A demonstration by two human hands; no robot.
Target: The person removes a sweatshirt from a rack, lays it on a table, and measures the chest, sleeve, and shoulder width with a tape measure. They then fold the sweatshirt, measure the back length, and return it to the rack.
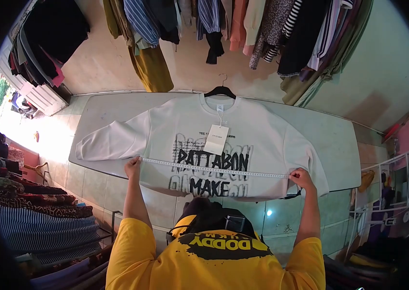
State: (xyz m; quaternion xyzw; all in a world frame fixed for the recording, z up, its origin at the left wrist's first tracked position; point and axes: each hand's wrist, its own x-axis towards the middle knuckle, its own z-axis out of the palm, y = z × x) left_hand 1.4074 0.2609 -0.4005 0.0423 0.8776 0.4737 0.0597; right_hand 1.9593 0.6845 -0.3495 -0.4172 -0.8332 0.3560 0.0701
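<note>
A white sweatshirt [267, 130] with black lettering lies spread on a pale table [344, 145], a black hanger [220, 90] in its neck and a paper tag [217, 139] on its front. A white measuring tape [214, 169] stretches across the chest, sloping slightly down to the right. My left hand [133, 167] pinches one end near the sleeve on the left side. The other end is pinched by my right hand [301, 178], at the sweatshirt's right side. Both hands are closed on the tape, and the lower hem hangs near the table's front edge.
Clothes hang along the wall [233, 29] beyond the table and at the upper left [52, 38]. Folded and hanging garments [44, 227] fill the lower left. A white metal rack [393, 193] stands at the right, with tiled floor [272, 212] below the table.
</note>
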